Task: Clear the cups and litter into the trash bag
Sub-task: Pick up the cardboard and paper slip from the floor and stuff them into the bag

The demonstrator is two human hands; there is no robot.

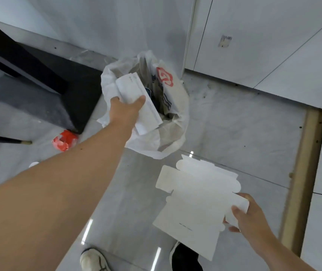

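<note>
1. Head view: looked down at a shiny gray floor (234, 122) and a white trash bag (156, 147) standing open by the wall.
2. Left hand (124, 109), arm stretched out, clenched around a white folded box (136, 94), held right over the open mouth of the bag.
3. Inside the bag: paper litter and a bag with red print (165, 77).
4. Right hand (248, 216), lower and nearer, gripping one corner of a flat white cardboard sheet (195, 202), held above the floor, apart from the bag.
5. Left of the bag: a red and white wrapper (64, 142) lying on the floor, beside a black table base (48, 90).
6. Bottom edge: two shoes, one white (93, 260), one black (185, 259).
</note>
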